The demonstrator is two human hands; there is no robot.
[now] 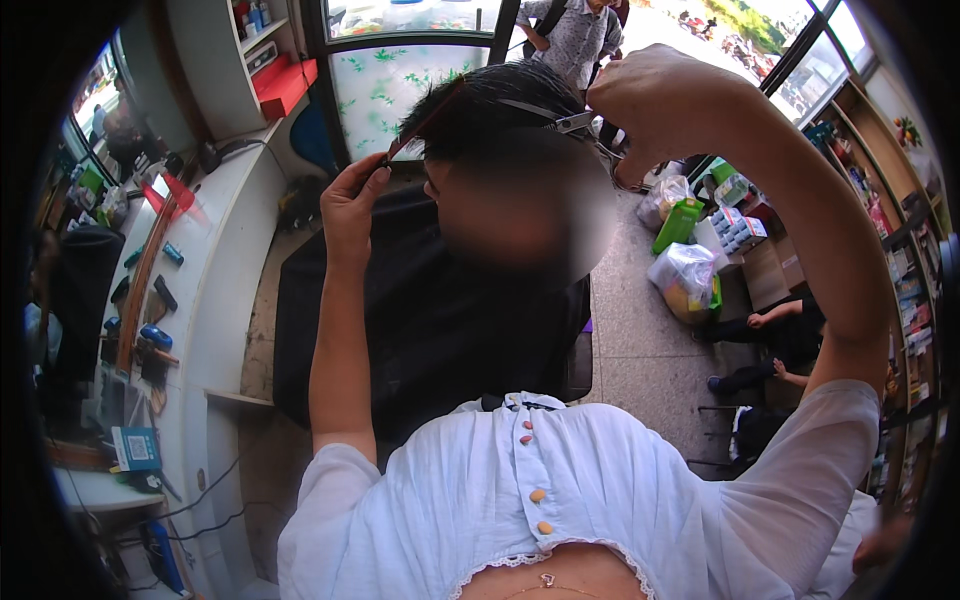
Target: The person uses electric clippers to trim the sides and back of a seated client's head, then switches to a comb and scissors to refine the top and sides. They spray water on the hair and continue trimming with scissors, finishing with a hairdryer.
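A person with short black hair (510,85) sits in front of me, draped in a black cape (430,310). My left hand (350,210) is closed in a pinch on the end of a slim dark-red comb (432,115), which slants up against the hair at the head's left side. My right hand (670,105), raised with a bent wrist, grips scissors (575,122). Their blades lie along the hair at the head's upper right, pointing left. I cannot tell whether the blades are apart or together. Some fingers of my right hand are hidden behind it.
At left, a white counter (225,245) runs below a mirror, bearing blue-and-black clippers (156,337) and a red box (285,90). On the floor at right are a filled plastic bag (684,280) and a green package (678,225). Another person (790,330) sits nearby; someone stands beyond (578,40).
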